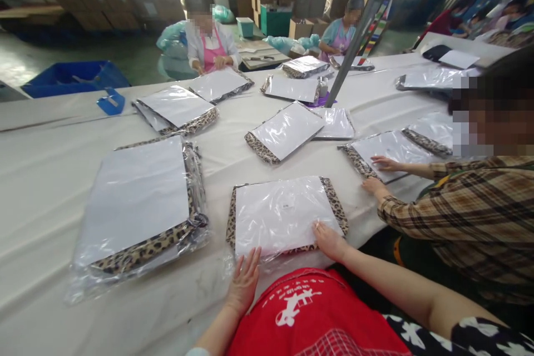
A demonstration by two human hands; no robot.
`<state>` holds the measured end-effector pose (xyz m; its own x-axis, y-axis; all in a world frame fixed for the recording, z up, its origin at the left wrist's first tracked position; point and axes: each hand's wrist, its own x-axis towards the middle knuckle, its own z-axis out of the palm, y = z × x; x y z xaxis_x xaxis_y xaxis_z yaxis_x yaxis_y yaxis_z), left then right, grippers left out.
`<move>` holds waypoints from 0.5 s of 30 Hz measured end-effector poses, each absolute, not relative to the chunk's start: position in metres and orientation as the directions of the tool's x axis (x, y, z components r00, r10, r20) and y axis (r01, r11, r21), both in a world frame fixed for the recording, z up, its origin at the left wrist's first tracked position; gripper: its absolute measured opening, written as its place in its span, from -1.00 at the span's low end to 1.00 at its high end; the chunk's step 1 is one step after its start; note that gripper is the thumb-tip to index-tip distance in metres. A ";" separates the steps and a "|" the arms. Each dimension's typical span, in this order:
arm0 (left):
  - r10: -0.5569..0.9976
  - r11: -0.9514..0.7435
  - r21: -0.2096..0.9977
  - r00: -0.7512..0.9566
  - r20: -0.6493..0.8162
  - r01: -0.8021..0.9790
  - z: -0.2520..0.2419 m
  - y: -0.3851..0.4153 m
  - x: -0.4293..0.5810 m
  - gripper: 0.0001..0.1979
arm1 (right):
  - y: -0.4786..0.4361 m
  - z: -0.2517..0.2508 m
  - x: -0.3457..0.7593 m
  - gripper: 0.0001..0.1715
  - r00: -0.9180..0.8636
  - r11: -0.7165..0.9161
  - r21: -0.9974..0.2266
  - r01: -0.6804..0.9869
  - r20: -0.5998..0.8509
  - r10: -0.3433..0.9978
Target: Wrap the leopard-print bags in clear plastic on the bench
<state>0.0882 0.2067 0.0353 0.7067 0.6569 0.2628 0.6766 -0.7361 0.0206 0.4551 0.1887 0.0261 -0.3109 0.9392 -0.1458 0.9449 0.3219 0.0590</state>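
Observation:
A clear plastic bag (287, 217) lies flat before me, holding a white sheet over folded leopard-print fabric. My left hand (246, 281) rests at its near left corner, fingers stretched out over the plastic edge. On the near right part of the bag lies my right hand (329, 240), its fingertips pressing on the sheet; whether they pinch the film I cannot tell. To the left sits a stack of similar bagged garments (142, 200), its loose plastic spreading toward the table's front.
More bagged packets (287, 128) lie across the white table (225, 161). A co-worker in a plaid shirt (442, 206) handles a packet close on my right; others work across the table. A slanted metal post (350, 50) rises from it. A blue bin (75, 78) stands beyond, far left.

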 end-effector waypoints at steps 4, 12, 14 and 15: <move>0.683 -0.718 0.025 0.697 0.221 0.696 0.039 0.206 0.088 -0.70 | 0.204 0.047 0.443 -0.54 -0.320 0.334 0.062 0.940 -0.168 0.932; 0.755 -0.655 -0.043 0.655 -0.030 0.754 0.058 0.212 0.093 -0.71 | 0.203 0.079 0.415 -0.58 -0.295 0.247 -0.166 0.955 -0.415 0.861; 0.752 -0.659 -0.053 0.658 -0.045 0.750 0.059 0.213 0.094 -0.71 | 0.201 0.076 0.407 -0.56 -0.313 0.233 -0.227 0.946 -0.438 0.843; 0.753 -0.658 -0.055 0.656 -0.043 0.751 0.059 0.213 0.095 -0.72 | 0.201 0.074 0.403 -0.51 -0.316 0.232 -0.240 0.943 -0.414 0.854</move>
